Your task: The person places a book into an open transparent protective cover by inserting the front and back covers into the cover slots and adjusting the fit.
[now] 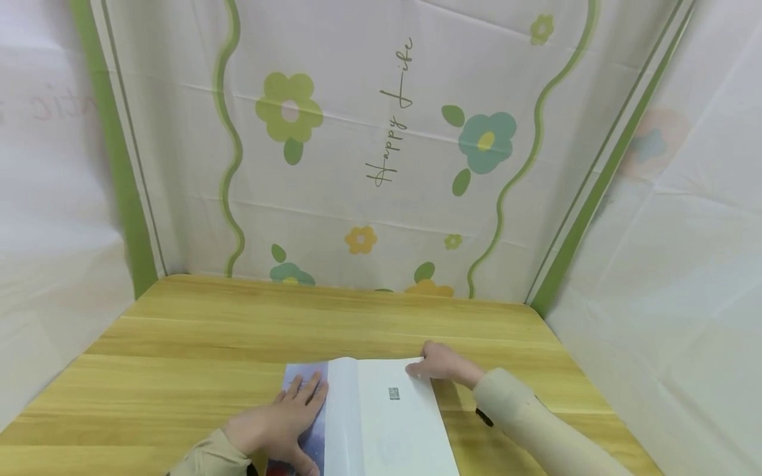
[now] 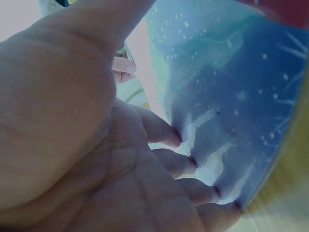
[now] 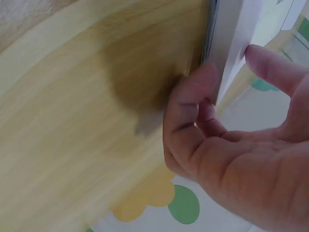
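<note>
An open book (image 1: 395,430) lies at the front of the table, its white right-hand page printed with a small QR code. Its left side (image 2: 212,63) is a glossy blue picture sheet with white specks and a bit of red. My left hand (image 1: 288,423) rests spread on that blue sheet, fingertips pressing its surface. At the book's far right corner, my right hand (image 1: 443,363) pinches the edge. In the right wrist view, the thumb (image 3: 270,67) lies on the white page and curled fingers (image 3: 186,116) are at the underside of the thick page block.
The wooden table (image 1: 208,337) extends around the book on both sides and behind it. A white curtain (image 1: 333,198) with flowers and lettering hangs along the table's back edge, and more white cloth (image 1: 667,264) hangs at the sides.
</note>
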Action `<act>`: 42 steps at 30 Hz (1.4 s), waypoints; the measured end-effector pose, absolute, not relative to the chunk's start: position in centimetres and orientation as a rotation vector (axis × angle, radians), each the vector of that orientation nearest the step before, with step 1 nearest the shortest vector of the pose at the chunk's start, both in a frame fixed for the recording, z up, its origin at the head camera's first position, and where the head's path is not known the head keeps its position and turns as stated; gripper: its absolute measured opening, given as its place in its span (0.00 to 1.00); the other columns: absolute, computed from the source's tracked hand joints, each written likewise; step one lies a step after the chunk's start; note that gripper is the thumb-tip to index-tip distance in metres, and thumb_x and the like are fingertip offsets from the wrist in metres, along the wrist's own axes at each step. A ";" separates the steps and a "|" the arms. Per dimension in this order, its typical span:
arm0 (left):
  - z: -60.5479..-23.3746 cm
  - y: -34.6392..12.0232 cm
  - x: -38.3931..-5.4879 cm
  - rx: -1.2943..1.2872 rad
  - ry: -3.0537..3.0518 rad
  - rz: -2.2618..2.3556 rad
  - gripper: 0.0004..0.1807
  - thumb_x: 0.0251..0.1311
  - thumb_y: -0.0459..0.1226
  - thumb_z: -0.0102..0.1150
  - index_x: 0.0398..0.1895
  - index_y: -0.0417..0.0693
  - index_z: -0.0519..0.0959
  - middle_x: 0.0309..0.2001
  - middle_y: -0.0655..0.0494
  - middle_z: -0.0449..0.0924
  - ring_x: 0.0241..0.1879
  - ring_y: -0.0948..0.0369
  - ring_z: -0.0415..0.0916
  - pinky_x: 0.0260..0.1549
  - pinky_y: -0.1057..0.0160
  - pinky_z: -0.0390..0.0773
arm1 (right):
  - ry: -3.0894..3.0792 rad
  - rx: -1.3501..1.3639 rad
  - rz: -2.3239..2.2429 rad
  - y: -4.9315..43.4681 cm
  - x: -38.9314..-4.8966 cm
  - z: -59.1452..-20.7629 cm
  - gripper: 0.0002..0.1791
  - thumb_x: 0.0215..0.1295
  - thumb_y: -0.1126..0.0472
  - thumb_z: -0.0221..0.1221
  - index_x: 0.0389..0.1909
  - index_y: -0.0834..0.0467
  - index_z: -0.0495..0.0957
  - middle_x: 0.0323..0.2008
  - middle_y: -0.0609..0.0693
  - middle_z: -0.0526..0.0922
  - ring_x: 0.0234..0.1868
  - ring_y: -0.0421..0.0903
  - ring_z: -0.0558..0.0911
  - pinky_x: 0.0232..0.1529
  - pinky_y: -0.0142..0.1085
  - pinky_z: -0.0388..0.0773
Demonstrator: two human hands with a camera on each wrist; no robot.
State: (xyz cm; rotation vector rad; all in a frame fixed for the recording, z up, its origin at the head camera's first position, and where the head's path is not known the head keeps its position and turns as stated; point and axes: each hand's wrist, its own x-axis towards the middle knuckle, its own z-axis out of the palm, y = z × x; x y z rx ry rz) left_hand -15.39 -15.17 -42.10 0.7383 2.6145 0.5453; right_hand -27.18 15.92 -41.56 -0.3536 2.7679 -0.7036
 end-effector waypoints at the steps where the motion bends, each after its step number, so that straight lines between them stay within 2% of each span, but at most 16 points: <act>1: -42.1 -15.2 -15.4 0.738 2.615 0.545 0.66 0.42 0.58 0.76 0.75 0.31 0.48 0.75 0.31 0.40 0.71 0.30 0.36 0.63 0.31 0.49 | 2.766 -0.353 -0.721 16.0 -27.3 -41.6 0.18 0.62 0.54 0.66 0.23 0.59 0.70 0.18 0.45 0.66 0.19 0.41 0.64 0.19 0.32 0.62; 3: -42.1 -15.2 -15.4 0.736 2.612 0.549 0.66 0.42 0.58 0.76 0.75 0.31 0.48 0.75 0.31 0.39 0.71 0.31 0.36 0.63 0.31 0.49 | 2.765 -0.357 -0.758 16.0 -27.4 -41.7 0.23 0.62 0.55 0.67 0.16 0.54 0.64 0.12 0.42 0.59 0.14 0.39 0.57 0.15 0.30 0.56; 5: -42.2 -15.2 -15.4 0.732 2.610 0.551 0.66 0.42 0.58 0.76 0.75 0.31 0.48 0.75 0.32 0.39 0.71 0.31 0.36 0.63 0.31 0.49 | 2.764 -0.352 -0.797 16.1 -27.5 -41.8 0.26 0.62 0.56 0.67 0.14 0.53 0.61 0.10 0.42 0.57 0.12 0.38 0.55 0.14 0.29 0.54; 10: -42.2 -15.1 -15.5 0.732 2.609 0.552 0.66 0.42 0.58 0.76 0.75 0.31 0.48 0.75 0.32 0.39 0.71 0.31 0.36 0.63 0.31 0.49 | 2.791 -0.328 -0.845 16.3 -27.7 -41.8 0.18 0.61 0.56 0.67 0.23 0.58 0.68 0.16 0.47 0.66 0.14 0.39 0.61 0.15 0.31 0.59; 14: -42.1 -15.1 -15.5 0.730 2.611 0.549 0.66 0.43 0.57 0.76 0.75 0.31 0.48 0.75 0.32 0.39 0.71 0.31 0.36 0.63 0.31 0.49 | 2.799 -0.321 -0.874 16.3 -27.7 -41.8 0.16 0.62 0.56 0.67 0.28 0.60 0.70 0.21 0.51 0.71 0.17 0.41 0.66 0.17 0.32 0.64; 24: -42.1 -15.1 -15.3 0.720 2.613 0.544 0.66 0.42 0.57 0.75 0.75 0.32 0.48 0.75 0.32 0.39 0.71 0.31 0.35 0.63 0.31 0.49 | 2.768 -0.411 -0.913 16.0 -27.0 -41.7 0.10 0.65 0.60 0.62 0.39 0.64 0.82 0.21 0.49 0.78 0.16 0.39 0.67 0.17 0.31 0.67; 28: -42.3 -15.1 -15.4 0.727 2.606 0.557 0.66 0.42 0.58 0.75 0.75 0.32 0.49 0.75 0.32 0.39 0.71 0.30 0.34 0.62 0.30 0.49 | 2.765 -0.422 -0.944 16.0 -26.8 -41.5 0.10 0.65 0.61 0.62 0.41 0.65 0.83 0.21 0.49 0.78 0.14 0.39 0.66 0.16 0.31 0.68; 31: -42.4 -15.2 -15.4 0.737 2.604 0.566 0.66 0.42 0.58 0.75 0.75 0.31 0.49 0.75 0.31 0.38 0.71 0.30 0.34 0.62 0.29 0.50 | 2.755 -0.430 -0.965 16.0 -26.6 -41.4 0.11 0.66 0.62 0.61 0.43 0.66 0.83 0.21 0.49 0.78 0.14 0.39 0.65 0.16 0.34 0.73; 37: -42.4 -15.3 -15.3 0.737 2.608 0.572 0.66 0.42 0.58 0.75 0.75 0.31 0.48 0.75 0.31 0.38 0.71 0.30 0.34 0.62 0.29 0.50 | 2.757 -0.441 -0.963 16.1 -26.5 -41.3 0.14 0.67 0.62 0.60 0.47 0.68 0.82 0.15 0.46 0.70 0.12 0.37 0.61 0.19 0.39 0.77; 42: -42.4 -15.3 -15.4 0.735 2.604 0.575 0.66 0.42 0.58 0.75 0.75 0.31 0.48 0.75 0.31 0.38 0.71 0.30 0.34 0.62 0.29 0.50 | 2.763 -0.447 -0.971 16.1 -26.4 -41.2 0.14 0.67 0.62 0.60 0.47 0.69 0.81 0.25 0.51 0.79 0.15 0.40 0.68 0.21 0.41 0.81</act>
